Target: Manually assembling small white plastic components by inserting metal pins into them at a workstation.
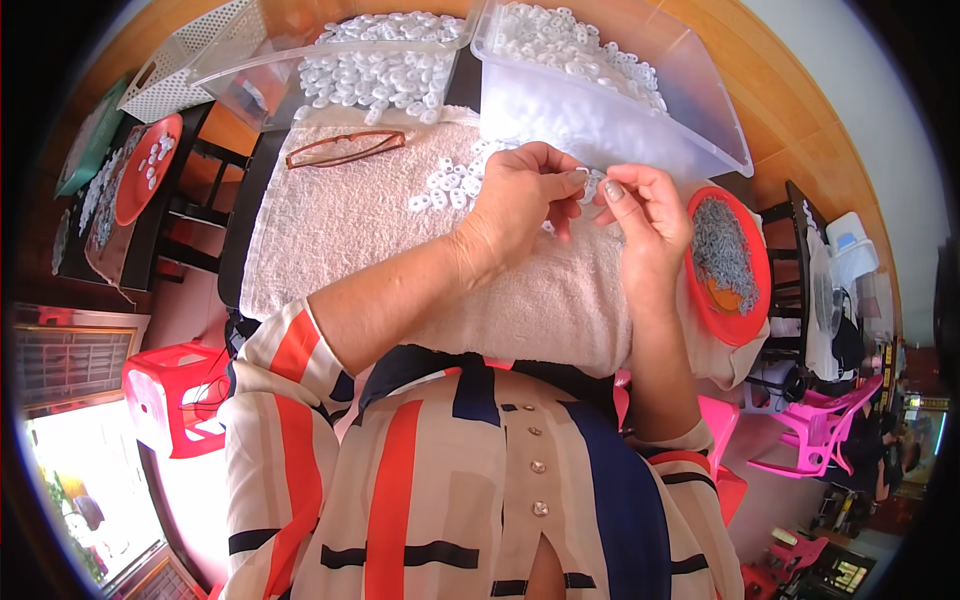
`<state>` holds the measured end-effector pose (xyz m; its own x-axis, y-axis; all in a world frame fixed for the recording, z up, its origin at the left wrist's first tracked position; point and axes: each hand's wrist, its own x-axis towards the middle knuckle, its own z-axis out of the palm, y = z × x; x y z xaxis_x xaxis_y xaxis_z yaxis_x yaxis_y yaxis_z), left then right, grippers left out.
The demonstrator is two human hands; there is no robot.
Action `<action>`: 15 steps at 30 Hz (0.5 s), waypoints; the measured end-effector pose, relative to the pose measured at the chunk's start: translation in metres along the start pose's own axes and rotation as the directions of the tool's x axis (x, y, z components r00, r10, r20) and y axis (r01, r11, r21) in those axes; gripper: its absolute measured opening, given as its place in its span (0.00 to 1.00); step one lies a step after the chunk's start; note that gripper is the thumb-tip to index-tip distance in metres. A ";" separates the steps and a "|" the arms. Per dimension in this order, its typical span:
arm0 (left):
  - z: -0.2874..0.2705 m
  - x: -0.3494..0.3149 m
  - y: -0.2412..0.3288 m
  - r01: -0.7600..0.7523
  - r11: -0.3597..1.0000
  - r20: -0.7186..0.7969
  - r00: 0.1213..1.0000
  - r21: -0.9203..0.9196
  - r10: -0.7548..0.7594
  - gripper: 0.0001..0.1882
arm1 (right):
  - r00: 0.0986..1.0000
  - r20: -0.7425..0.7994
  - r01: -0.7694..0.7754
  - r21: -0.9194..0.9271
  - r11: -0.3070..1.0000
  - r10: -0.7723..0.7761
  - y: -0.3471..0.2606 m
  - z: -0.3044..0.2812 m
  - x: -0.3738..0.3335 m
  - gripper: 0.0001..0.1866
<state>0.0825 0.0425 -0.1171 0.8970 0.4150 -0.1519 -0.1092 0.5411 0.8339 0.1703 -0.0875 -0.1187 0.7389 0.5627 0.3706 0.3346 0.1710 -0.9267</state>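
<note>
Over the towel-covered table, my left hand (pixel 525 195) pinches a small white plastic piece (pixel 590 184) between thumb and fingers. Close beside it is my right hand (pixel 648 215), thumb and forefinger pressed together at the piece; whatever they hold is too small to make out. A loose pile of similar white pieces with holes (pixel 455 184) lies on the pale pink towel (pixel 350 235), left of and partly behind my left hand. To the right of my right hand stands a red oval basin (pixel 758 262) with many thin grey metal pieces (pixel 722 245), perhaps screws or pins.
Two clear plastic bins, left (pixel 270 85) and right (pixel 600 125), filled with white pieces, stand at the back. Brown-framed glasses (pixel 345 149) lie on the towel. Far left are a red plate (pixel 135 205) and white basket (pixel 190 60). A red stool (pixel 150 400) and pink chair (pixel 815 425) flank me.
</note>
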 end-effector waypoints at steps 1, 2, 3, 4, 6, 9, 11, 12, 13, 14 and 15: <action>0.000 0.000 0.000 -0.002 1.000 0.001 1.000 0.002 0.002 0.05 | 1.000 0.000 -0.001 0.000 1.000 0.001 0.001 0.000 0.000 0.07; 0.001 0.000 0.000 -0.003 1.000 0.005 1.000 0.004 0.003 0.05 | 1.000 0.017 0.028 -0.077 0.997 -0.027 0.001 -0.001 0.001 0.06; 0.002 0.000 0.001 -0.002 1.000 0.007 1.000 0.004 0.002 0.05 | 0.998 0.035 0.057 -0.152 0.987 -0.052 0.002 -0.002 0.001 0.06; 0.003 0.000 0.001 -0.003 1.000 0.009 1.000 0.016 0.003 0.05 | 0.998 0.033 0.056 -0.153 0.987 -0.052 0.004 -0.004 0.003 0.06; 0.002 -0.002 0.001 -0.003 1.000 0.006 1.000 0.030 0.003 0.04 | 0.959 0.106 0.282 -0.398 0.873 -0.262 0.008 -0.005 0.004 0.04; 0.001 -0.001 0.001 -0.002 1.000 -0.001 1.000 0.029 0.002 0.04 | 0.926 0.160 0.375 -0.488 0.788 -0.341 0.001 -0.002 0.003 0.04; 0.001 -0.002 0.001 0.012 0.999 -0.010 1.000 0.030 -0.012 0.04 | 0.926 0.168 0.375 -0.505 0.777 -0.338 0.004 -0.002 0.002 0.04; 0.001 -0.002 0.001 0.014 0.999 -0.010 1.000 0.030 -0.013 0.04 | 0.926 0.175 0.376 -0.522 0.765 -0.336 0.005 -0.002 0.002 0.04; 0.001 -0.001 0.001 0.017 0.999 -0.016 1.000 0.027 -0.016 0.04 | 0.926 0.175 0.375 -0.523 0.766 -0.334 0.005 -0.001 0.001 0.04; 0.001 -0.002 0.001 0.020 0.999 -0.022 1.000 0.026 -0.019 0.04 | 0.928 0.179 0.370 -0.533 0.761 -0.325 0.005 -0.001 0.001 0.03; 0.002 -0.002 0.000 0.021 0.999 -0.023 1.000 0.027 -0.021 0.04 | 0.931 0.184 0.364 -0.543 0.756 -0.316 0.005 0.000 0.000 0.03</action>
<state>0.0815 0.0409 -0.1157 0.8892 0.4202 -0.1810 -0.0784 0.5297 0.8445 0.1724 -0.0868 -0.1234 0.4744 0.6184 0.6266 0.8401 -0.1052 -0.5322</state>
